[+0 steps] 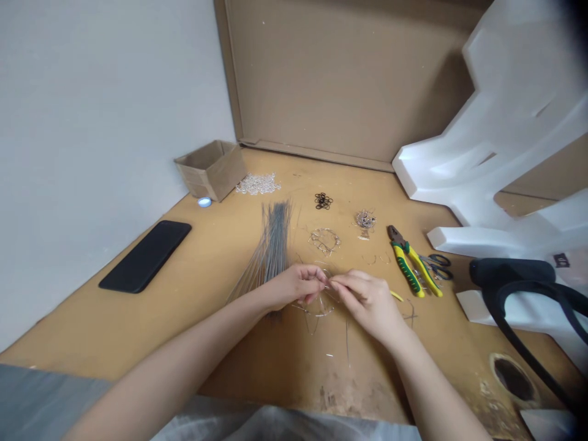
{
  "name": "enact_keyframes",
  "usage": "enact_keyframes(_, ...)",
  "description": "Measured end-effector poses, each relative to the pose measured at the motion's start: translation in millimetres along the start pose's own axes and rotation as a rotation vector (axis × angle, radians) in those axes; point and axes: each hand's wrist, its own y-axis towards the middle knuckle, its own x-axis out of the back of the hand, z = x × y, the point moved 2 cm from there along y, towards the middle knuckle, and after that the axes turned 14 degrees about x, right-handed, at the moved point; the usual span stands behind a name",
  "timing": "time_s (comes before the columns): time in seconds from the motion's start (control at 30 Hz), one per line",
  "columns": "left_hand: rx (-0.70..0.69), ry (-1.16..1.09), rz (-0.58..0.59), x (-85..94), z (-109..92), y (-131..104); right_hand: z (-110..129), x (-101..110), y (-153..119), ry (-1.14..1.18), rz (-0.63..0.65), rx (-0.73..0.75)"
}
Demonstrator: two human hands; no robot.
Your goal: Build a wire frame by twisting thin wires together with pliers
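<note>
Both hands meet over the middle of the table. My left hand [305, 286] pinches thin wire between thumb and fingers. Close beside it, my right hand [361, 297] is closed on the same thin wire, fingertips almost touching the left ones. A looped wire piece [321, 313] hangs or lies just under the fingers; which of the two is unclear. Left of the hands lies a bundle of straight grey wires [277, 239], partly covered by my left hand. Beyond the hands are a wire ring [325, 241], a pile of black rings [323, 201] and a small silver wire heap [365, 220].
Pliers with yellow-green handles [408, 266] and scissors [438, 266] lie at the right. A black phone [146, 256], an open cardboard box [218, 171] and clear small pieces [258, 184] are at the left. White foam [509, 135] and a black headband [500, 294] stand far right.
</note>
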Motion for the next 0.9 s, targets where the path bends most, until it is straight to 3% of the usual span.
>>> enact_keyframes(0.57,0.006,-0.005,0.026,-1.2,-2.6,-1.3,2.7,-0.4,-1.2,-0.008,-0.069,-0.066)
enact_keyframes(0.9,0.020,0.074,-0.032,-1.3,-0.8,-0.9,-9.7,-4.9,-3.2,0.491,-0.150,-0.526)
